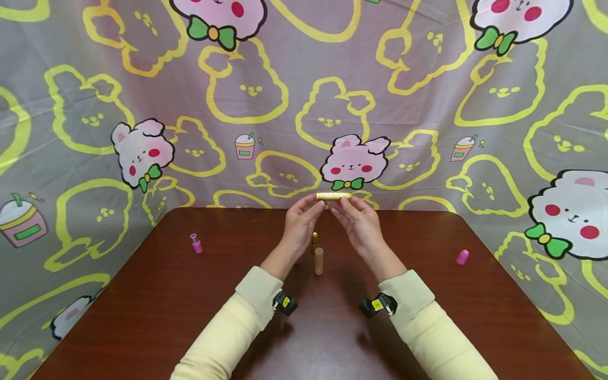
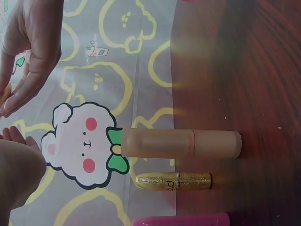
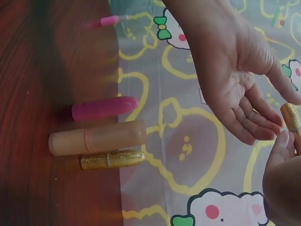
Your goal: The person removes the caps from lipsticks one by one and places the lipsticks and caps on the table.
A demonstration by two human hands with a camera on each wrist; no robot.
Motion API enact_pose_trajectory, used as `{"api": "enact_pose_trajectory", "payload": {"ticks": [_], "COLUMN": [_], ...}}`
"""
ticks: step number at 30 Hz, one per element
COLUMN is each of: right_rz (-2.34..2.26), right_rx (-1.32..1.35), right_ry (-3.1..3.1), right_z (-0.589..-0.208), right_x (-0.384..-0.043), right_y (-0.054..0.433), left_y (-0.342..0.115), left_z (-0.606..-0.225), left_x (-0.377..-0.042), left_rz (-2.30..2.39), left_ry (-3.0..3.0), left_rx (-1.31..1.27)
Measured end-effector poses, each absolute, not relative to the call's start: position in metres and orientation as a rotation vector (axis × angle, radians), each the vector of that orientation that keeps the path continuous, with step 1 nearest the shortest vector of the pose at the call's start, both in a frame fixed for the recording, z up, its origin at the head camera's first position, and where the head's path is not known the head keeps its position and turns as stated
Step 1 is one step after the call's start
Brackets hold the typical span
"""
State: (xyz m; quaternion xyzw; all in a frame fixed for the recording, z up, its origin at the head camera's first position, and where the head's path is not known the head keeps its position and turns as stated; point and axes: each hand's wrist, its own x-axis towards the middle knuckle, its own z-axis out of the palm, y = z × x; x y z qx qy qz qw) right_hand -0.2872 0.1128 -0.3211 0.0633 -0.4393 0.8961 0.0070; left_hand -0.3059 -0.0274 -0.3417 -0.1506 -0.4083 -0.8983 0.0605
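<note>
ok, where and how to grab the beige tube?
Probably around the middle of the beige tube, coming from the person's right: it stands upright and straight-sided, with the pink tube to its left and the standing gold tube behind.

- two gold tubes
- one beige tube
- one magenta tube
- one uncapped pink tube
- one pink cap
- two hands
- two sleeves
- two wrist cameras
- one table
</note>
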Motion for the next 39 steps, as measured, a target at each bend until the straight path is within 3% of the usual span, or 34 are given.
{"api": "enact_pose_trajectory", "payload": {"ticks": [39], "right_rz": [2.668], "right_rx": [0.242], "right_ry": [-1.350], "right_z": [-0.3232], "right_x": [-0.2839], "right_y": [0.1126], "left_y": [-0.0346], "left_z": [-0.3406], "left_x": [-0.3089], "left_rz": [-2.638], "left_ry": [-1.220], "left_rx": [-0.426]}}
